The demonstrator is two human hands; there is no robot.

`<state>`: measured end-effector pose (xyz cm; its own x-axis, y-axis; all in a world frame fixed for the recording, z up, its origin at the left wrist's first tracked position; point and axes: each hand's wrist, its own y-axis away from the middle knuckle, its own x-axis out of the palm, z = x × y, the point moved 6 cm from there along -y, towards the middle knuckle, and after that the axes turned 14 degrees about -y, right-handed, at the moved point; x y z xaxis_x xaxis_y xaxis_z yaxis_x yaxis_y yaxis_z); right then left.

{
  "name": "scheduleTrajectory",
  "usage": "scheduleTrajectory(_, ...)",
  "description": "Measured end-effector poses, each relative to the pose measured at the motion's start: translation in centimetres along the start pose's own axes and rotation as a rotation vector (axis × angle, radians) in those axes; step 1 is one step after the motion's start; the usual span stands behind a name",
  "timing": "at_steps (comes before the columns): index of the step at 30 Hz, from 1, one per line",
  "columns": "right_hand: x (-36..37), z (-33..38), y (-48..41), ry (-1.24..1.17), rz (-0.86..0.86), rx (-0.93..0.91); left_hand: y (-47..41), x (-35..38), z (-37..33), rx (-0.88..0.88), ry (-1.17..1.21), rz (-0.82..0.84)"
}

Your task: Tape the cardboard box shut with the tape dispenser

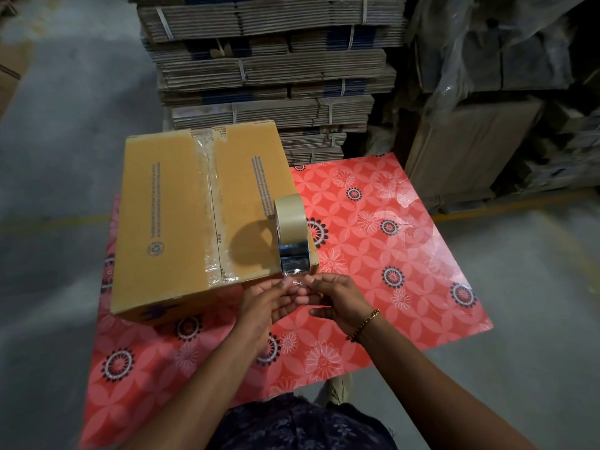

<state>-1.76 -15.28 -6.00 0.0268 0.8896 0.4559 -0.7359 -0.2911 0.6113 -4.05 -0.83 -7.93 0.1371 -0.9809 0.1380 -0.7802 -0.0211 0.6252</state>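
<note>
A closed brown cardboard box lies on the red flowered table, left of centre. Clear tape runs along its middle seam, wrinkled at both ends. The tape dispenser, a beige roll on a shiny metal holder, stands on the box's near right corner. A short loose end of clear tape hangs from it over the box edge. My left hand and my right hand meet just below the dispenser, fingertips pinching that loose tape end between them.
Tall stacks of strapped flat cardboard rise right behind the table. Plastic-wrapped cartons stand at the back right. Grey concrete floor surrounds the table on the left and right.
</note>
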Motion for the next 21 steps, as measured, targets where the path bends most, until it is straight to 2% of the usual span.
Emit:
scheduleTrajectory(4, -0.3, 0.0, 0.1, 0.021, 0.016, 0.008, 0.1, 0.0, -0.2, 0.033, -0.042, 0.020)
scheduleTrajectory(11, -0.7, 0.5, 0.1, 0.348, -0.067, -0.193, 0.3, -0.6, -0.3, 0.112, -0.191, -0.100)
scheduleTrajectory(17, -2.0, 0.0, 0.0, 0.370, -0.120, -0.119, 0.0, -1.4, 0.2, 0.125, -0.260, -0.147)
scheduleTrajectory(21, -2.9, 0.6, -0.1, 0.449, -0.151, -0.191, -0.2, -1.7, 0.5, 0.139, -0.315, -0.129)
